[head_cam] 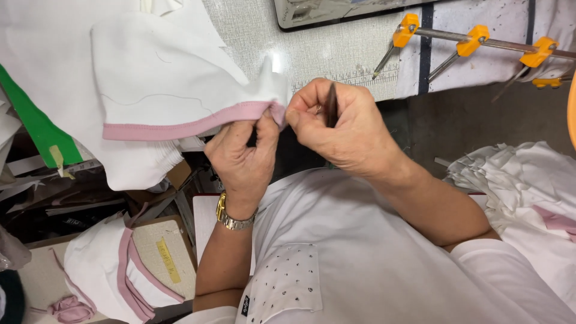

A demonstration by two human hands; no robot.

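A white fabric piece point(162, 78) with a pink trimmed edge point(186, 127) lies across the speckled sewing table point(324, 51). My left hand point(243, 153), with a gold wristwatch point(231, 217) on it, pinches the pink trim at its right end. My right hand point(339, 123) meets it there, pinching the same fabric corner while a thin dark tool point(331, 103) sticks up between its fingers. What kind of tool it is cannot be told.
A metal rod with orange clips point(474, 37) runs across the top right. A pile of white and pink pieces point(528, 186) lies at right, more white-and-pink pieces point(114, 270) at lower left. Green fabric strip point(36, 123) at left. Sewing machine base point(324, 12) at the top.
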